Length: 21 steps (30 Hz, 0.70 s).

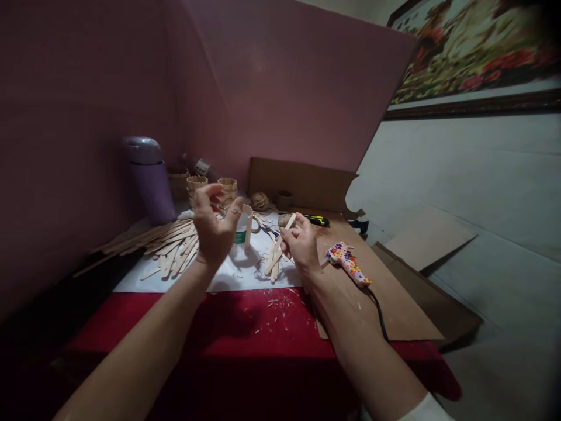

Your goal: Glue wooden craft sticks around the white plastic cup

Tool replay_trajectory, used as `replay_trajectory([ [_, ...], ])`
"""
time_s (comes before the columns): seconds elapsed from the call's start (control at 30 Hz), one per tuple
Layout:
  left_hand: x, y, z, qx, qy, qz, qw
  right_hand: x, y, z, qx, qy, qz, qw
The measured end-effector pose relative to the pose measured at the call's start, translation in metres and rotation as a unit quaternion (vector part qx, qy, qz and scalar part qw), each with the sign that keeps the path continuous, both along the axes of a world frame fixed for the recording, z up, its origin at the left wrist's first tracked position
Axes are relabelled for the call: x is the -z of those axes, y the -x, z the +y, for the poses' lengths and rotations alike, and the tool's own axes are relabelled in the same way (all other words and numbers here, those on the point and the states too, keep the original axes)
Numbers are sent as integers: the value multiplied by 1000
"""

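My left hand (pixel 214 225) is raised over the white sheet, fingers curved and apart, with nothing between them. Just behind it stands a clear plastic cup (pixel 240 234) with a green label and a wooden stick upright along its side. Between the thumb and fingers of my right hand (pixel 302 241) is a wooden craft stick (pixel 290 222), tilted up. Beneath that hand lie a few loose sticks (pixel 274 266). A large pile of craft sticks (pixel 175 245) spreads to the left of my left hand.
A flower-patterned glue gun (pixel 348 263) with a black cord rests on cardboard (pixel 394 304) at right. Behind are a yellow-black utility knife (pixel 318 220), a twine ball (pixel 260 202), stick-covered cups (pixel 227 186) and a purple bottle (pixel 151 181). Wood scraps litter the red cloth (pixel 245 327).
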State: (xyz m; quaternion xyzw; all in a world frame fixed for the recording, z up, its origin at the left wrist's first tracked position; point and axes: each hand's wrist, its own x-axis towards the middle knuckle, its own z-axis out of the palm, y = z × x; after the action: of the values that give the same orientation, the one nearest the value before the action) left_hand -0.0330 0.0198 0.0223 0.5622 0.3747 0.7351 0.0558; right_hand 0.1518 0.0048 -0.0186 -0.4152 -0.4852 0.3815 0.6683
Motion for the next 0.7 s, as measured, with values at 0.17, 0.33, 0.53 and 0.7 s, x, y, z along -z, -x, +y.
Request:
replay_trajectory([
  [0.17, 0, 50, 32, 253, 267, 33, 929, 0, -4, 0, 11, 3, -29, 1000],
  [0.33, 12, 49, 27, 334, 367, 43, 868, 4, -4, 0, -4, 41, -67, 997],
  [0.53, 20, 33, 27, 356, 370, 42, 857, 12, -1, 2, 56, 65, -220, 972],
  [0.7, 20, 29, 27, 418, 355, -21, 836, 4, -5, 0, 160, -11, -299, 941],
])
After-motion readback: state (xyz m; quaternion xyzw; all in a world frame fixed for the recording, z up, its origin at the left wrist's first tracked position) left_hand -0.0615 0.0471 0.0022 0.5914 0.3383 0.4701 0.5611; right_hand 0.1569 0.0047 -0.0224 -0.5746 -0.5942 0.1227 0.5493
